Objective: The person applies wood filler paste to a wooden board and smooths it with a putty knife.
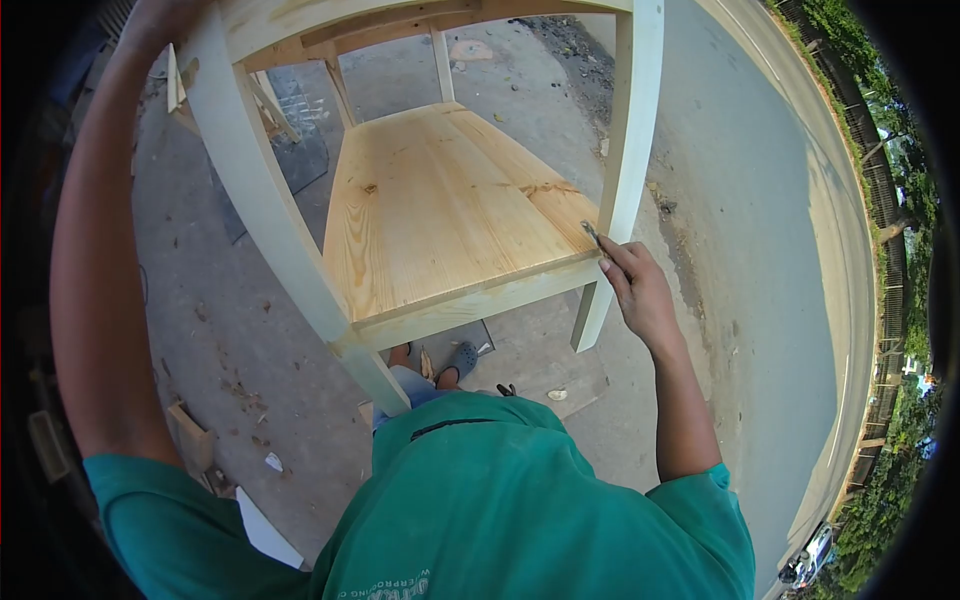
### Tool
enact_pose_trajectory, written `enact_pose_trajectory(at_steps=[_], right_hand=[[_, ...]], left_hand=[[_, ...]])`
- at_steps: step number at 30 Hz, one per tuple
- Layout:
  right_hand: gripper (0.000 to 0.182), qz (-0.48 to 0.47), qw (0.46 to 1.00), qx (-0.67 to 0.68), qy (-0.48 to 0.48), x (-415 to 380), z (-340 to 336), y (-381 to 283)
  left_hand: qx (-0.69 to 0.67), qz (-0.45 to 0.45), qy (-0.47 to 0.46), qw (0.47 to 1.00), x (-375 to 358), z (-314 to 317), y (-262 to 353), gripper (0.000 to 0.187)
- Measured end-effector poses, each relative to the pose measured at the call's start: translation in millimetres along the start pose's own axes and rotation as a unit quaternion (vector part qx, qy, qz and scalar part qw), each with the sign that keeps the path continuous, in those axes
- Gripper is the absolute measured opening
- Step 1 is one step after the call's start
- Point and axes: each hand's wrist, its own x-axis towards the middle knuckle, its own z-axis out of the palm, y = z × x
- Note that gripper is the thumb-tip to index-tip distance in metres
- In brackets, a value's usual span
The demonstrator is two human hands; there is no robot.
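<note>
A pale wooden frame with tall legs, like a small table (225, 130), stands in front of me, with a lower shelf (460, 200) of knotty, grained boards. My right hand (642, 292) is closed around a small slim tool with a greyish tip (591, 234); its exact kind does not show. The tip is at the shelf's right front corner, next to the right front leg (628, 130). My left hand (168, 18) is up at the frame's top left corner. Its fingers are out of sight past the picture's edge.
Grey pavement (230, 350) with scattered debris lies around the frame. At the left is a wood offcut (192, 435). Other wooden pieces (270, 105) stand behind the left leg. On the right runs a road (770, 250) with a fence and greenery. A shod foot (460, 362) shows below the shelf.
</note>
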Motion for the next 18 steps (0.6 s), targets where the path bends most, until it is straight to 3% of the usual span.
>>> enact_pose_trajectory(at_steps=[3, 6, 9, 12, 15, 18], right_hand=[[0.036, 0.03, 0.998, -0.047, 0.016, -1.1, 17.6, -14.8], [0.038, 0.068, 0.993, -0.089, -0.028, -5.1, 22.0, -20.8], [0.041, 0.072, 0.991, -0.088, -0.074, -11.5, 8.3, -22.9], [0.043, 0.048, 0.989, -0.111, -0.088, -20.8, -3.9, -23.8], [0.041, 0.046, 0.988, -0.085, -0.118, -24.6, -24.4, -25.5], [0.037, 0.124, 0.982, 0.134, -0.041, -18.9, -24.4, -19.9]], left_hand=[[-0.008, -0.026, -0.017, 0.999, 18.1, 9.9, -19.2, 0.077], [0.006, 0.024, 0.008, 1.0, 3.1, 2.7, -7.9, 0.076], [0.019, -0.041, -0.029, 0.999, 17.2, 6.8, -16.0, 0.075], [-0.021, 0.022, 0.024, 0.999, -2.6, 2.6, 0.0, 0.073], [-0.001, 0.027, 0.009, 1.0, -0.6, -0.3, -4.5, 0.071], [-0.012, 0.014, 0.02, 1.0, -2.8, 3.4, -4.1, 0.07]])
